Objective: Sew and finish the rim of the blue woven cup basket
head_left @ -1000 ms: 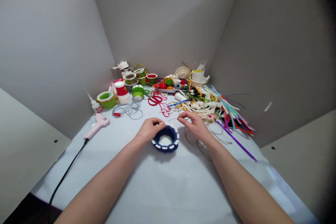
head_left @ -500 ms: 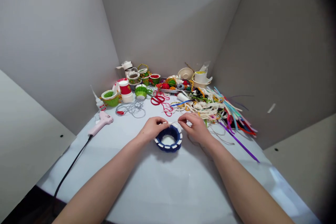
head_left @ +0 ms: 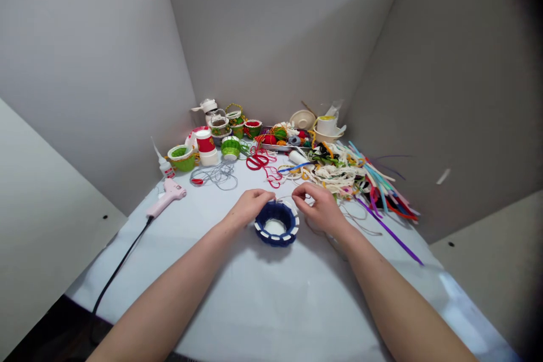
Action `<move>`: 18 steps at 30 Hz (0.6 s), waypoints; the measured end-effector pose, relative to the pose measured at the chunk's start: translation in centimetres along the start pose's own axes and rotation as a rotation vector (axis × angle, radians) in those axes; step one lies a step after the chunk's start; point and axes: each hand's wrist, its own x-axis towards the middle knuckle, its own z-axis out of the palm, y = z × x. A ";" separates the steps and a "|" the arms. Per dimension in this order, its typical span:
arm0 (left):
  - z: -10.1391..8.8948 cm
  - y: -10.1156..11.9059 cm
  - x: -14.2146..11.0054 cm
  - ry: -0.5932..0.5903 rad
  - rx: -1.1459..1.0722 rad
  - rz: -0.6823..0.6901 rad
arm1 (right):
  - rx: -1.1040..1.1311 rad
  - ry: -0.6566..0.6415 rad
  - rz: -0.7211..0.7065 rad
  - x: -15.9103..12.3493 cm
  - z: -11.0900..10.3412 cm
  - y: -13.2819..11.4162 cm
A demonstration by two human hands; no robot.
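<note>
As I watch from my remote station, the left hand (head_left: 251, 207) rests on the far rim of a dark blue woven ring (head_left: 276, 240) edged with white tabs, which sits flat on the pale table cover (head_left: 237, 305) just below both hands. Its fingers curl closed over the rim, though I cannot tell whether they grip the ring or the thin pale thread (head_left: 285, 198) that runs across to the right hand (head_left: 317, 209), whose thumb and forefinger look pinched together on that thread. The thread is fine, so a slackened pinch could let it slip, and a sharp pull could tip or drag the ring. Farther off, a pink hot glue gun (head_left: 167, 197) lies on the left, its black cord (head_left: 121, 260) trailing over the table's edge, and a tangle of coloured ribbon strips (head_left: 360, 181) fans out on the right. Compared with the earlier frame, the fingertips sit closer together above the ring, and the whole view has shifted slightly.
</note>
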 end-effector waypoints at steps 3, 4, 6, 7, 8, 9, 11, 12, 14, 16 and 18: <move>0.0 0.0 0.0 -0.042 -0.014 0.010 | -0.020 -0.003 -0.001 0.0 0.0 -0.1; 0.1 -0.1 0.0 -0.060 -0.030 0.013 | -0.026 -0.004 -0.003 0.0 0.0 -0.1; 0.1 -0.4 0.2 -0.071 -0.059 0.013 | -0.037 -0.011 -0.006 0.0 0.0 -0.1; 0.2 -0.6 0.3 -0.068 -0.070 0.013 | -0.041 -0.016 -0.008 0.0 0.0 0.0; 0.2 -0.7 0.3 -0.062 -0.078 0.013 | -0.044 -0.020 -0.010 -0.1 -0.1 0.1; 0.2 -0.8 0.4 -0.059 -0.083 0.012 | -0.045 -0.025 -0.012 -0.1 -0.1 0.2; 0.3 -1.0 0.4 -0.053 -0.097 0.012 | -0.046 -0.041 -0.013 -0.1 -0.1 0.5; 0.3 -1.0 0.4 -0.051 -0.104 0.011 | -0.042 -0.053 -0.010 -0.1 -0.1 0.6; 0.3 -1.0 0.4 -0.053 -0.115 0.008 | -0.028 -0.088 0.005 -0.1 -0.2 0.8; 0.3 -1.0 0.4 -0.058 -0.123 0.005 | -0.006 -0.131 0.026 -0.1 -0.3 0.9; 0.4 -1.0 0.4 -0.061 -0.127 0.008 | 0.012 -0.167 0.049 -0.1 -0.4 0.9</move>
